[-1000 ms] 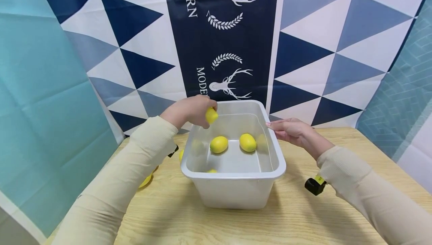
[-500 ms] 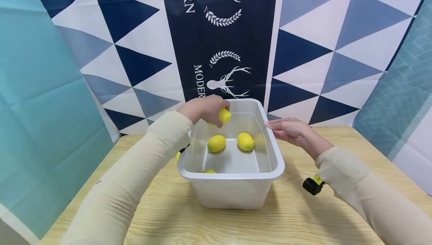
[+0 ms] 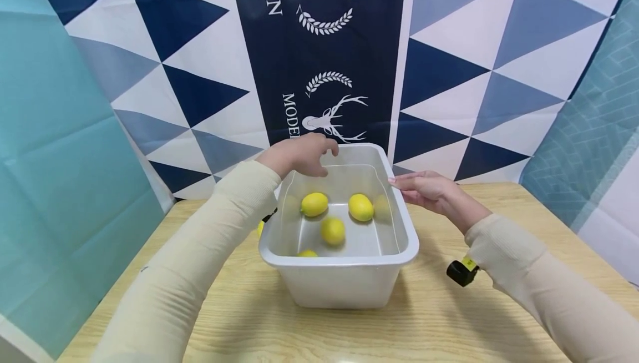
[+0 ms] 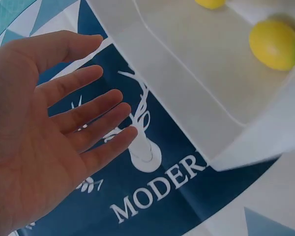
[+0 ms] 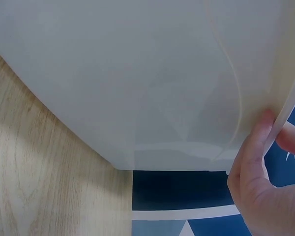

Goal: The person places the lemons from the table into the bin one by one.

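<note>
A light grey plastic bin (image 3: 344, 285) stands on the table. Above its far left part is my left hand (image 3: 307, 155), fingers spread and relaxed, holding nothing; the left wrist view shows its bare palm (image 4: 44, 142). A blurred lemon (image 3: 333, 231) is in the bin below that hand, apart from it. Two more lemons lie farther back, a left one (image 3: 314, 204) and a right one (image 3: 361, 207). The near wall partly hides another lemon (image 3: 307, 253). My right hand (image 3: 431, 191) pinches the bin's right rim, thumb and fingers on either side of it in the right wrist view (image 5: 258, 172).
The wooden table (image 3: 239, 307) extends around the bin. Left of the bin, a yellow thing (image 3: 260, 228) shows partly behind the left sleeve (image 3: 214, 235). A patterned cloth (image 3: 329, 46) hangs right behind the bin. A black wrist device (image 3: 461, 273) hangs under the right sleeve.
My left hand moved right over the bin with a lemon, then let it go; the lemon is now lower, inside the bin. The right hand stays at the rim.
</note>
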Available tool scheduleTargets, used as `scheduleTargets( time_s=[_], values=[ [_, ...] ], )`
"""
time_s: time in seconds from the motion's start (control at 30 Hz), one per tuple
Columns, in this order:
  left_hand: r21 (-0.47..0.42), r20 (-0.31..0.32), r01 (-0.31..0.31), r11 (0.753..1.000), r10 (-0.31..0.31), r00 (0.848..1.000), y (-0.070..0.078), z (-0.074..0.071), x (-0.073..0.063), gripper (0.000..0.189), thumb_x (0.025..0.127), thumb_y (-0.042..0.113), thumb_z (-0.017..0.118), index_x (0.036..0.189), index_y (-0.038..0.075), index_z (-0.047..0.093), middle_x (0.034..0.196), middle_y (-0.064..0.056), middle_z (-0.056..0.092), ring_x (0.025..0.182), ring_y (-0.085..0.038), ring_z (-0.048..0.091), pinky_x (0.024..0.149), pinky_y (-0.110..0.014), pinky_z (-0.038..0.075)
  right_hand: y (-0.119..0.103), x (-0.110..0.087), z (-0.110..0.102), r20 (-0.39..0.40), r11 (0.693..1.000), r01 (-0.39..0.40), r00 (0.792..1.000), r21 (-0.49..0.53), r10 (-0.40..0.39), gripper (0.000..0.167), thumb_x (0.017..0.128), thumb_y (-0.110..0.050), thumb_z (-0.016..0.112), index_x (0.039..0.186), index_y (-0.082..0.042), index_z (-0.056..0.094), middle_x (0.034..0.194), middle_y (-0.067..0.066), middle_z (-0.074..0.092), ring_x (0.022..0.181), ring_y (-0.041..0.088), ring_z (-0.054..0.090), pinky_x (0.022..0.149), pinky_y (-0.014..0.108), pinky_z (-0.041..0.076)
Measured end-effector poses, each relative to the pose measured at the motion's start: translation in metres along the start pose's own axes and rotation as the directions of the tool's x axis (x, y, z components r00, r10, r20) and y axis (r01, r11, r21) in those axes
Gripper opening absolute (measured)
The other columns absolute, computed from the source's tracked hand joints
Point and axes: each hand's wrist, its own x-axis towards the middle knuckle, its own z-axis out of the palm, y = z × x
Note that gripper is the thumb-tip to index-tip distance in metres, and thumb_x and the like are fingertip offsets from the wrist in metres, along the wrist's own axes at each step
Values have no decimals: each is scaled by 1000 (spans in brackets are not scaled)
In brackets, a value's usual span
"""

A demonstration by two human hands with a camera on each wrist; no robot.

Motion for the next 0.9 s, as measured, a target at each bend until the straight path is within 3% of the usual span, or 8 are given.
scheduleTargets(
  time_s=[0.2, 0.4, 0.53, 0.73, 0.8, 0.9],
  values=[
    [-30, -75, 51, 998, -54, 996, -17, -6, -15, 48, 87, 21, 63, 133, 19, 52, 140, -6, 52, 127, -23, 49, 108, -41, 45, -5, 0, 1, -11, 999, -1, 1000, -33, 0, 73, 92, -24, 65, 148, 3, 28, 83, -15, 68, 80, -2, 66, 81, 13, 55],
    [-101, -152, 83, 991, -98, 983, -45, 3, -31, 50, 86, 21, 62, 135, 15, 51, 140, -8, 51, 128, -27, 49, 110, -45, 42, -6, -2, 2, -10, 1000, -5, 1000, -26, 5, 72, 94, -20, 62, 149, 4, 23, 83, -15, 67, 79, -2, 66, 80, 13, 55],
    [-207, -173, 74, 976, -111, 979, -67, 14, -42, 52, 87, 23, 61, 135, 8, 50, 136, -15, 53, 126, -31, 50, 109, -47, 42, -6, -2, 3, -14, 1000, -4, 1000, -12, 4, 70, 93, -18, 62, 147, 5, 25, 84, -14, 68, 79, -2, 66, 80, 12, 55],
    [-356, -155, 139, 924, -205, 966, -94, 40, -59, 51, 88, 23, 59, 135, 7, 48, 137, -17, 52, 125, -34, 50, 105, -51, 45, -4, -1, 4, -7, 1000, -12, 1000, 0, 12, 74, 91, -20, 66, 148, 4, 25, 86, -13, 67, 80, -1, 67, 80, 14, 56],
    [-367, -144, 143, 919, -208, 967, -100, 50, -63, 51, 87, 24, 59, 134, 7, 49, 136, -17, 52, 125, -34, 51, 104, -52, 45, -4, -1, 4, -7, 1000, -13, 1000, -2, 13, 75, 92, -20, 65, 149, 4, 23, 86, -13, 67, 80, -1, 67, 80, 14, 56],
    [-359, -126, 101, 928, -156, 980, -106, 64, -67, 49, 86, 24, 60, 131, 8, 52, 134, -17, 55, 124, -35, 52, 104, -52, 45, -4, -2, 6, -5, 1000, -10, 1000, -11, 10, 74, 93, -19, 62, 149, 5, 21, 85, -13, 67, 80, -2, 66, 80, 13, 55]
  ],
)
